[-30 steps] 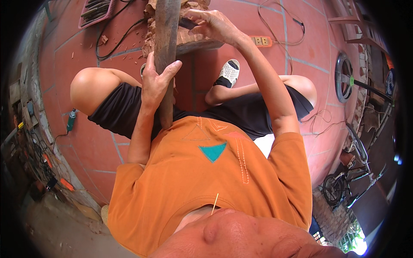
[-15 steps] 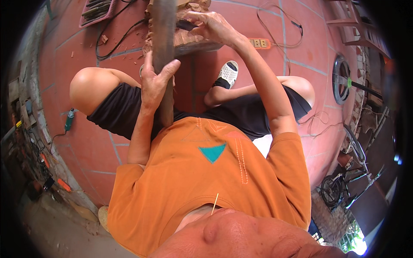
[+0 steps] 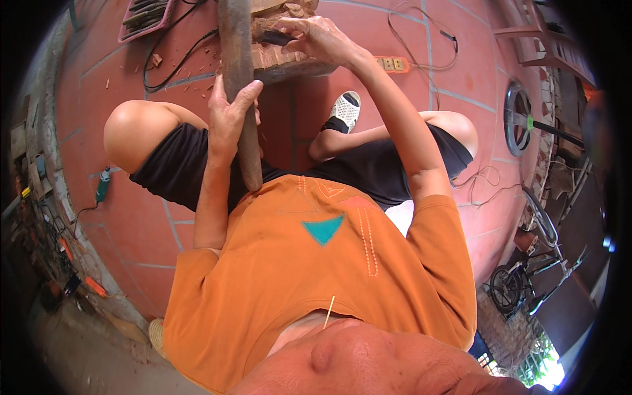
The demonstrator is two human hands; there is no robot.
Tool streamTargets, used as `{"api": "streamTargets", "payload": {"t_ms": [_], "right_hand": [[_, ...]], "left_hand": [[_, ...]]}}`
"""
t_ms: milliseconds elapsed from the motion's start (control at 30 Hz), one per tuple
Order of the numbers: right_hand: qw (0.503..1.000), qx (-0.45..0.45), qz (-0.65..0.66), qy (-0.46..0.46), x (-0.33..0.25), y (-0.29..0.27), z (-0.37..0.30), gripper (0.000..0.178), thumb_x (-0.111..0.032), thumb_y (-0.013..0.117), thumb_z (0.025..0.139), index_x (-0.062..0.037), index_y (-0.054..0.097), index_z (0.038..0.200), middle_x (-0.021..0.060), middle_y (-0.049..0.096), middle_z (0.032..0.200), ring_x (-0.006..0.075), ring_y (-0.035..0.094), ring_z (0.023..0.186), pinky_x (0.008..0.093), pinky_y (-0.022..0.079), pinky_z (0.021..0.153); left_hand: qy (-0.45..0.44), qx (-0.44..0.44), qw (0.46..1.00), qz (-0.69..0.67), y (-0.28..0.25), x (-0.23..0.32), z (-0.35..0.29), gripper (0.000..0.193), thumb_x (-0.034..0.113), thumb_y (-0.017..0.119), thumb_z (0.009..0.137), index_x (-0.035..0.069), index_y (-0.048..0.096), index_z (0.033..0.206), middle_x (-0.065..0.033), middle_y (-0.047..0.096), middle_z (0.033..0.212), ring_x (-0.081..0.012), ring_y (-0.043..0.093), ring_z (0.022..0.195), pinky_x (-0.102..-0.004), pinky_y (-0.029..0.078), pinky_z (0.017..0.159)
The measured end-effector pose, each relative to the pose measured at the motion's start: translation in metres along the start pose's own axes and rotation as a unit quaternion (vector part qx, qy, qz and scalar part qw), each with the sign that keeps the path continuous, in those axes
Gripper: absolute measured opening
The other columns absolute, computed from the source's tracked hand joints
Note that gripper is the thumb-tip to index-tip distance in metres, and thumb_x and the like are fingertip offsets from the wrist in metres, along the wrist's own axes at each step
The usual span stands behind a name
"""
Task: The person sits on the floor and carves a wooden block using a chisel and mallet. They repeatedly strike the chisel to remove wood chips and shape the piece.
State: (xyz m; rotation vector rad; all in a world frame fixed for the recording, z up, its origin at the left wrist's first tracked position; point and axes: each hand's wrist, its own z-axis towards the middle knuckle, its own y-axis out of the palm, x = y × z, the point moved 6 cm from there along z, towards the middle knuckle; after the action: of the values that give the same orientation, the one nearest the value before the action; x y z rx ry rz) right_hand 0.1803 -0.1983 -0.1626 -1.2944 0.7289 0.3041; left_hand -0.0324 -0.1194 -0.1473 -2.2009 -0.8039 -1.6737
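My left hand (image 3: pixel 227 117) is wrapped round a long wooden club-like mallet (image 3: pixel 237 62), which slants up past the top edge of the view. The mallet's lower end comes close to my orange shirt. Ahead of me lies a carved brown wood block (image 3: pixel 289 69) with rough, cut faces. My right hand (image 3: pixel 322 41) is over the block, fingers bent round a short dark chisel (image 3: pixel 275 37). Most of the chisel is hidden by the fingers and the wood, so its tip cannot be made out. The mallet covers the block's left side.
A pink basket (image 3: pixel 146 18) of several tools stands at the far left, near a black cable (image 3: pixel 148 69) and wood chips. An orange power strip (image 3: pixel 393 64) lies right of the block. A green power tool (image 3: pixel 103 184) rests left; a wheel (image 3: pixel 518 118) stands right.
The mallet's upper part has swung to the left, and my left hand has shifted slightly left with it. My right hand stays at the block with the chisel.
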Motion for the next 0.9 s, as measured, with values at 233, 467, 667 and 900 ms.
{"api": "streamTargets", "payload": {"t_ms": [233, 467, 667, 900], "right_hand": [[1.000, -0.022, 0.002, 0.001, -0.001, -0.001, 0.002, 0.050, -0.013, 0.077, 0.087, -0.0125, 0.062, 0.135, 0.0176, 0.076, 0.110, 0.0297, 0.076, 0.081, 0.0407, 0.062, 0.075], [0.999, -0.024, -0.029, 0.014, -0.001, -0.003, -0.001, 0.053, -0.014, 0.077, 0.088, -0.0116, 0.060, 0.139, 0.0197, 0.075, 0.113, 0.0268, 0.076, 0.080, 0.0385, 0.063, 0.071], [0.999, -0.032, 0.000, 0.027, 0.006, -0.004, -0.001, 0.057, -0.016, 0.078, 0.088, -0.0130, 0.059, 0.142, 0.0190, 0.074, 0.118, 0.0247, 0.076, 0.082, 0.0364, 0.064, 0.070], [0.999, -0.033, -0.030, 0.017, 0.006, -0.002, 0.001, 0.056, -0.018, 0.079, 0.088, -0.0132, 0.060, 0.140, 0.0190, 0.074, 0.116, 0.0279, 0.075, 0.078, 0.0394, 0.061, 0.073]], "left_hand": [[0.120, 0.072, 0.985, -0.104, -0.010, 0.008, -0.011, 0.022, 0.019, 0.068, 0.101, 0.004, 0.056, 0.111, -0.0046, 0.061, 0.081, -0.0115, 0.060, 0.058, -0.0241, 0.050, 0.051], [0.010, -0.015, 1.000, -0.019, 0.001, -0.007, -0.015, 0.033, 0.025, 0.073, 0.098, 0.004, 0.056, 0.116, -0.0017, 0.060, 0.076, -0.0108, 0.059, 0.053, -0.0253, 0.050, 0.048], [0.127, 0.094, 0.971, -0.179, -0.016, 0.006, -0.022, 0.020, 0.022, 0.068, 0.101, 0.004, 0.061, 0.097, -0.0027, 0.061, 0.077, -0.0104, 0.059, 0.054, -0.0252, 0.050, 0.049], [-0.010, -0.015, 1.000, 0.002, 0.010, -0.023, -0.020, 0.031, 0.025, 0.071, 0.099, 0.004, 0.054, 0.114, -0.0013, 0.058, 0.076, -0.0097, 0.057, 0.053, -0.0245, 0.049, 0.048]]}}
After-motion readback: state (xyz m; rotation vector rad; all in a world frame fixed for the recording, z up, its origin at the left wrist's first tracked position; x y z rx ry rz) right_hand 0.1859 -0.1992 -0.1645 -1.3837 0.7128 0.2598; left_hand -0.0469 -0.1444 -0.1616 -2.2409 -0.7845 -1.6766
